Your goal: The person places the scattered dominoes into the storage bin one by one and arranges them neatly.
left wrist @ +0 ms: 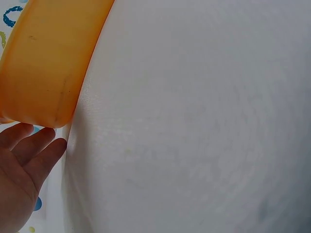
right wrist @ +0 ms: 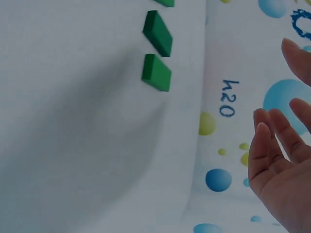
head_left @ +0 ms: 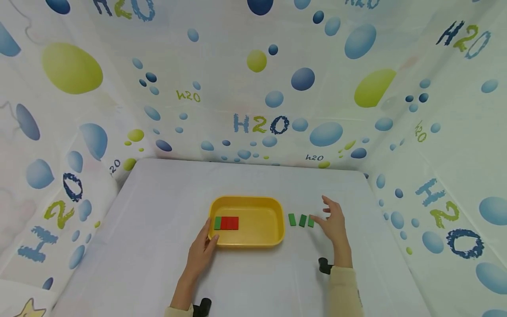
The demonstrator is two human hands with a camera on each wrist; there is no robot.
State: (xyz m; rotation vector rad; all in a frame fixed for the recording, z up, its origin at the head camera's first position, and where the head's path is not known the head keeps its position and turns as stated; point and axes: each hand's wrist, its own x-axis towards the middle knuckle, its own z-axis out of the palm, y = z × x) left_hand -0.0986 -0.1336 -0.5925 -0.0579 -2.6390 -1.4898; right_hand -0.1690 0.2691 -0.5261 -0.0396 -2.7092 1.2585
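A shallow yellow tray (head_left: 253,243) lies on the table. My left hand (head_left: 201,253) holds its near left corner, fingers along the left end and thumb at the rim; in the left wrist view the fingertips (left wrist: 44,136) meet the outer wall. Inside the tray, at the left, a green tile (head_left: 217,223) and red tiles (head_left: 229,223) form a row. Right of the tray stand three small green tiles (head_left: 292,219), spaced apart. My right hand (head_left: 332,222) hovers beside the rightmost green tile (right wrist: 157,74), thumb and fingers spread, nothing between them.
A white cloth covers the table (head_left: 158,211). A patterned curtain (head_left: 222,79) with bubbles and H2O lettering rises behind and at both sides. Black wrist straps (head_left: 325,266) show on both arms.
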